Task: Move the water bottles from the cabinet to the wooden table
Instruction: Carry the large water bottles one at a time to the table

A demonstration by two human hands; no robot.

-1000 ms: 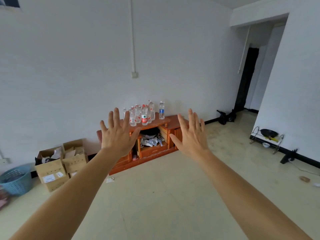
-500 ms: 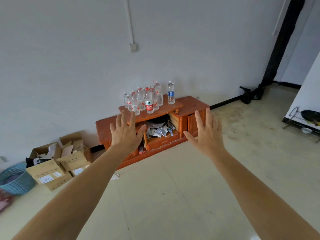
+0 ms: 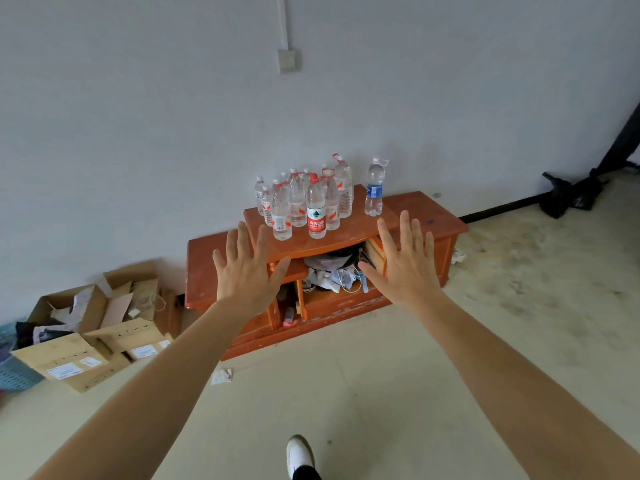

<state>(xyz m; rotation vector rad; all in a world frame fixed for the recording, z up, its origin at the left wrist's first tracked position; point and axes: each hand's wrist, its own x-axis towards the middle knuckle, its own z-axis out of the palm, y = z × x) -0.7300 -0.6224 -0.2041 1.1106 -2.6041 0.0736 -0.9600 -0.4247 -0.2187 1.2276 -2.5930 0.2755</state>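
Observation:
Several clear water bottles (image 3: 304, 199) with red labels stand bunched on the raised top of a low orange wooden cabinet (image 3: 426, 211) against the white wall. One blue-labelled bottle (image 3: 374, 192) stands apart to their right. My left hand (image 3: 246, 270) and my right hand (image 3: 403, 259) are stretched out in front of the cabinet, palms forward, fingers spread, holding nothing. Both hands are short of the bottles and below them in the view. No wooden table is in view.
The cabinet's open middle shelf holds crumpled bags and clutter (image 3: 332, 271). Open cardboard boxes (image 3: 90, 327) and a blue basket (image 3: 14, 372) sit on the floor at left. Black bags (image 3: 571, 195) lie at right by the wall. A white shoe (image 3: 299, 453) shows below.
The view has come closer to the cabinet and tilted down. The bottles look larger and both open hands now overlap the cabinet front.

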